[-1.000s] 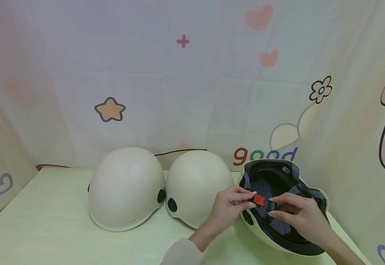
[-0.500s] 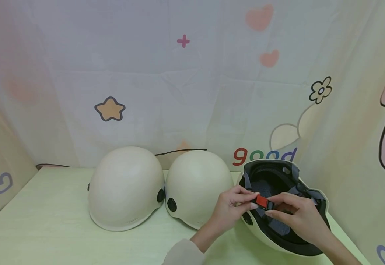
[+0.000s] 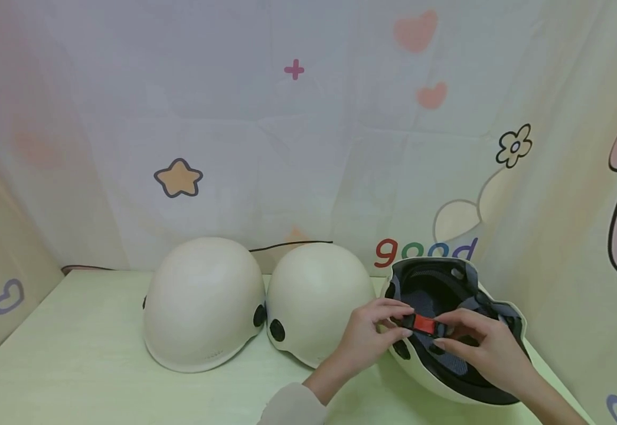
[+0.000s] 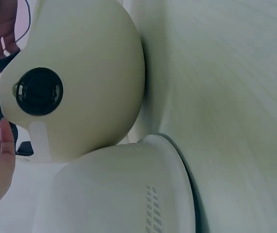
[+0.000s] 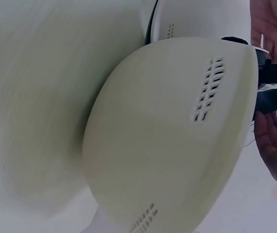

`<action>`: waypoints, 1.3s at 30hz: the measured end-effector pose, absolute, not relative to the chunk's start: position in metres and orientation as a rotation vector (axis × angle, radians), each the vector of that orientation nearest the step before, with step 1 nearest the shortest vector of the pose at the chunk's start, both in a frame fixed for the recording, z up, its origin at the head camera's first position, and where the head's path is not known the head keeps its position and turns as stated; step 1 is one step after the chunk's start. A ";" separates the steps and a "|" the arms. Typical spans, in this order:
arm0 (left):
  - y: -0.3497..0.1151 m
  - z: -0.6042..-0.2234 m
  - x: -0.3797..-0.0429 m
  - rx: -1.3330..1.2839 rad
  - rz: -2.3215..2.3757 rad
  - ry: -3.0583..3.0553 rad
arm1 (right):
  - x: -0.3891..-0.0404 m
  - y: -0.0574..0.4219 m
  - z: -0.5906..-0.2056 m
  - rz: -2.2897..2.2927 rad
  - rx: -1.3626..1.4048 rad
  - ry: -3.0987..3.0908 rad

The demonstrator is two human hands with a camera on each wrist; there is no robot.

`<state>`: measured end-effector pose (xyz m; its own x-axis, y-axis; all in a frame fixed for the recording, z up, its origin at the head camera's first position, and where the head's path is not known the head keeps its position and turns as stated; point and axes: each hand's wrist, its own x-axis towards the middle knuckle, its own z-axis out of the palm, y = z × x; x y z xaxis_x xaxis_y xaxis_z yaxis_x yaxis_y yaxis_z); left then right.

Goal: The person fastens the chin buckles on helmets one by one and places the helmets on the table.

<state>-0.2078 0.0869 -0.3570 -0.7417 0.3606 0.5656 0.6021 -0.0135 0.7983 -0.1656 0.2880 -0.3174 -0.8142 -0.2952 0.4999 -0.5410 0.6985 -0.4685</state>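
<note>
A cream helmet [image 3: 436, 383] lies upside down at the right of the table in the head view, its black-and-grey lining facing up. Above its opening is a strap buckle [image 3: 424, 324] with a red middle and black ends. My left hand [image 3: 366, 333] pinches the left end between thumb and fingers. My right hand [image 3: 486, 348] pinches the right end. Whether the buckle halves are locked is hidden by the fingertips. In the right wrist view, dark straps [image 5: 272, 99] run from the helmet's rim to the fingers of my right hand [image 5: 276, 150].
Two more cream helmets, one at left [image 3: 204, 304] and one in the middle [image 3: 316, 295], stand dome up side by side on the pale table [image 3: 74, 354]. The middle one is close to the upturned helmet. A printed curtain [image 3: 265, 147] hangs behind.
The buckle has levelled out between my hands, and its red part now sits slightly further right, with more black showing at its left end. Both hands have barely moved.
</note>
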 end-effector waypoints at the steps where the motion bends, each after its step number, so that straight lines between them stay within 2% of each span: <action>1: 0.086 -0.358 -0.208 -1.012 -1.831 -2.076 | -0.166 0.289 -0.318 0.866 0.624 -2.545; 5: 0.084 -0.364 -0.209 -0.995 -1.799 -2.116 | -0.167 0.296 -0.322 0.861 0.543 -2.689; 11: 0.081 -0.374 -0.211 -0.974 -1.783 -2.136 | -0.164 0.302 -0.329 0.851 0.567 -2.682; 23: 0.072 -0.385 -0.211 -0.970 -1.842 -2.182 | -0.154 0.298 -0.344 0.747 1.027 -2.699; 31: 0.067 -0.389 -0.210 -0.938 -1.920 -2.233 | -0.151 0.294 -0.345 0.661 1.011 -2.597; 39: 0.066 -0.394 -0.212 -1.073 -1.949 -2.317 | -0.155 0.296 -0.344 0.586 1.019 -2.500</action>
<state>-0.2124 0.0662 -0.3944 -0.7745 0.5244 0.3538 0.4385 0.0419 0.8978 -0.1553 0.2957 -0.3443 -0.6667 -0.5655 0.4855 -0.7223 0.6508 -0.2339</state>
